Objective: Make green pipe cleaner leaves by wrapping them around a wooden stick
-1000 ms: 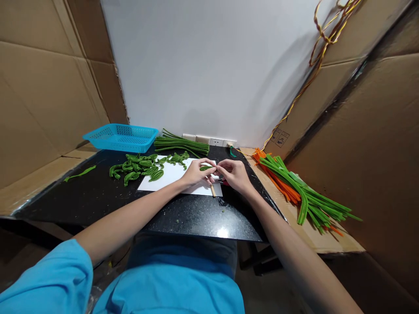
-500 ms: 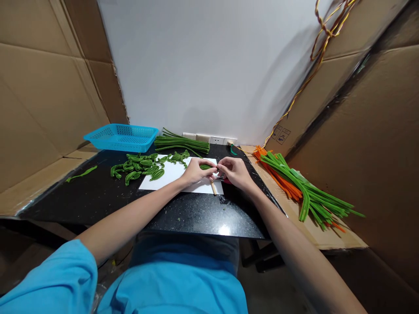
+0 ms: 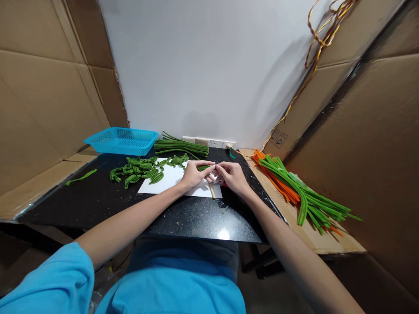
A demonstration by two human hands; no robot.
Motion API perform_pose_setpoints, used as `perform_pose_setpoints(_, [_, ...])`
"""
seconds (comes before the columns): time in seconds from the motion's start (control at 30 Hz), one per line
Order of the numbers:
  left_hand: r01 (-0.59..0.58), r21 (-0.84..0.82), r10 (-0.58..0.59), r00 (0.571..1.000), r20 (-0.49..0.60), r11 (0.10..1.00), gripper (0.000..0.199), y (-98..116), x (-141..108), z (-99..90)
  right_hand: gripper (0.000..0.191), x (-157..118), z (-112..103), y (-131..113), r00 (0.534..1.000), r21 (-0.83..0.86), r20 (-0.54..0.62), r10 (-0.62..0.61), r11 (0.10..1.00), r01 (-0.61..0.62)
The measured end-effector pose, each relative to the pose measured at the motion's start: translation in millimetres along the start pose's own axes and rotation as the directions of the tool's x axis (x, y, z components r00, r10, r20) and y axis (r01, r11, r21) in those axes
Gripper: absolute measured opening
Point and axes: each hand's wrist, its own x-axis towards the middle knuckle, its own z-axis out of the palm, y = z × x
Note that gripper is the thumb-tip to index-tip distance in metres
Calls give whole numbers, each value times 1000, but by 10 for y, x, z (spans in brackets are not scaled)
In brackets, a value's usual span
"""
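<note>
Above the right part of a white sheet point(image 3: 166, 178), my left hand point(image 3: 193, 177) pinches a green pipe-cleaner leaf point(image 3: 204, 167), mostly hidden by the fingers. My right hand point(image 3: 233, 178) meets it fingertip to fingertip, its thumb and forefinger pinched at the leaf's right end. Below the hands a thin wooden stick point(image 3: 212, 192) lies on the sheet. Something red point(image 3: 224, 184) shows partly under my right hand; its kind is hidden. To the left, several finished-looking pipe-cleaner leaves point(image 3: 157, 177) are heaped, partly on the sheet and partly on the black tabletop point(image 3: 94, 200).
A blue plastic basket point(image 3: 121, 150) stands at the back left, beside a bundle of dark green pipe cleaners point(image 3: 180, 148). Light green pipe cleaners point(image 3: 310, 196) and orange ones point(image 3: 278, 183) lie on cardboard at right. Power sockets point(image 3: 216, 143) line the wall; cardboard walls flank both sides.
The view has shifted slightly. My hands stay together at the leaf, with the right fingers bent a little differently and the fingertips closer together.
</note>
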Motion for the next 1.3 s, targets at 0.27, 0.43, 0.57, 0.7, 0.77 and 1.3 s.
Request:
perform_pose_setpoints(0.27, [-33,2,33,999,29,999,48,-33,18,42,43,0,15,-56,995,-80,-84,-58,995,52])
perform_pose_setpoints(0.43, [-3,-46,3,1000,8,999,51,-91,40,38,43,5,28,-17,999,34,-25,21,999,-20])
perform_pose_setpoints(0.57, [69,-88,-70,998,-9,994,53,-86,39,42,43,-3,18,-17,999,-7,-49,1,1000,-2])
perform_pose_setpoints(0.7, [204,-174,-197,979,56,963,50,-56,40,17,44,-10,-13,-22,992,-153,-102,-73,987,57])
perform_pose_setpoints(0.77, [219,-184,-212,976,54,958,48,-53,44,-8,42,-9,-30,-3,990,-248,-94,-108,965,81])
perform_pose_setpoints(1.3, [156,-127,-145,985,94,979,49,-77,30,-8,27,-17,-37,3,972,-436,-48,-231,880,188])
